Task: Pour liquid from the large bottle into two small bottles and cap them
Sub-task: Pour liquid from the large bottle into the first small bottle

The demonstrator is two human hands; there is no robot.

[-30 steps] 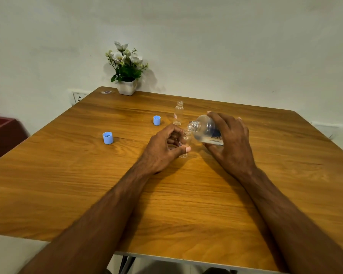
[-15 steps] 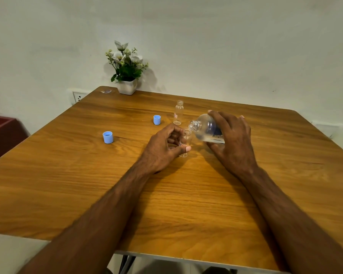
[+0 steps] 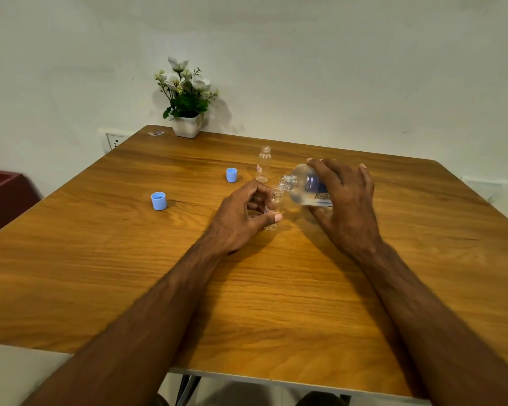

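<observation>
**Large bottle tipped over the near small bottle**

Seen from the head camera, the person's two bare forearms reach out over a wooden counter. The left hand is curled round a small clear bottle that stands upright on the counter near the middle; thumb and fingers close on its lower body, and the thumb tip shows in front of the glass. The bottle's open neck rises clear above the fingers.

The right hand wraps over a large clear bottle with a blue and white label, fingers spread across its top side and thumb underneath. That bottle is tilted steeply to the left, nearly lying over, with its uncapped mouth just above and right beside the mouth of the small bottle in the left hand. Whether liquid is running between them I cannot tell; the glass is too clear and small.

A second small bottle stands upright and uncapped just behind the two hands, apart from both. Two blue caps rest open side up on the counter: one cap sits just left of that second bottle, the other cap lies further left and nearer. At the far left corner stands a white pot of flowers against the wall.
</observation>
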